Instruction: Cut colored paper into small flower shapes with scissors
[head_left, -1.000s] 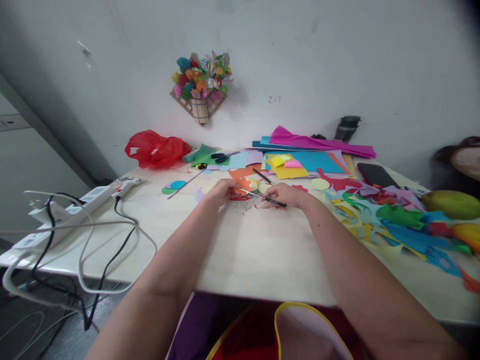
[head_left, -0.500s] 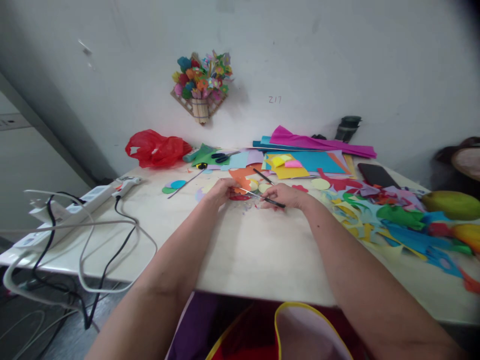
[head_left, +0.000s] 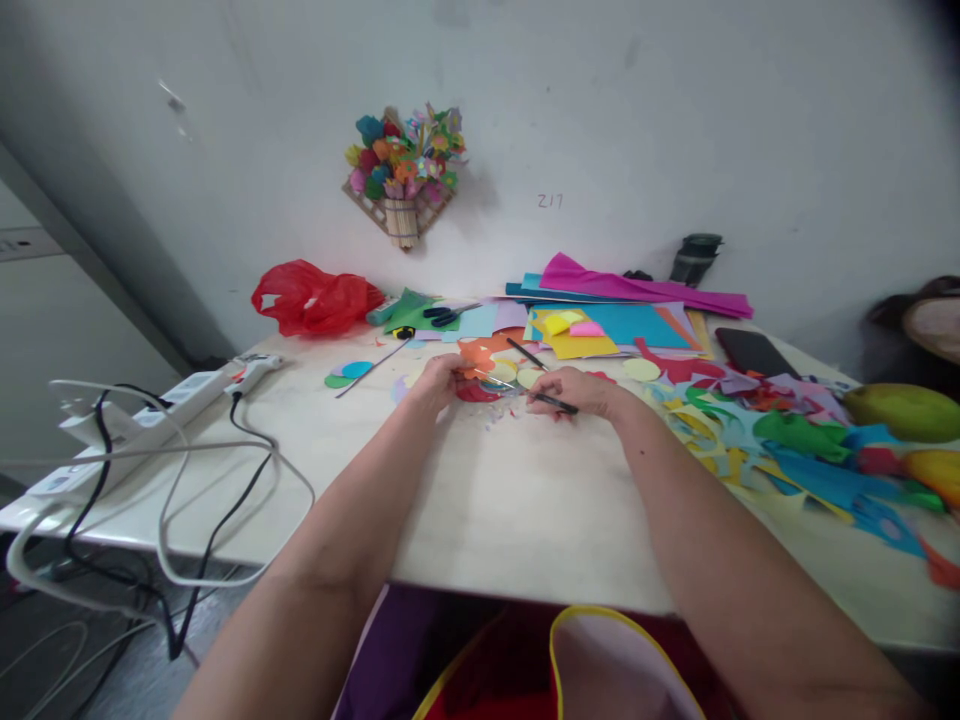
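Note:
My right hand (head_left: 566, 390) is closed around a slim tool with a black handle (head_left: 556, 403). Its thin silvery front part reaches left toward my left hand; its exact kind is unclear. The fingers of my left hand (head_left: 442, 380) are pinched together near the far end of that silvery part, and whatever they hold is too small to name. Scalloped orange paper (head_left: 480, 352) lies just beyond them. Under the tool are a red paper piece (head_left: 478, 392) and tiny pale scraps. A black pen-like stick (head_left: 527, 353) rests behind my right hand.
Paper scraps (head_left: 795, 450) spread over the right side, near a dark phone (head_left: 752, 350). Coloured sheets (head_left: 637, 325) and dark-handled scissors (head_left: 442, 315) lie at the back. A red plastic bag (head_left: 315, 298) sits back left. A power strip (head_left: 135, 430) with loose cables runs along the left edge.
My right hand has shifted slightly right with the tool, and its silvery part sits a little farther from the table front. More of the red paper shows. My left hand has barely moved.

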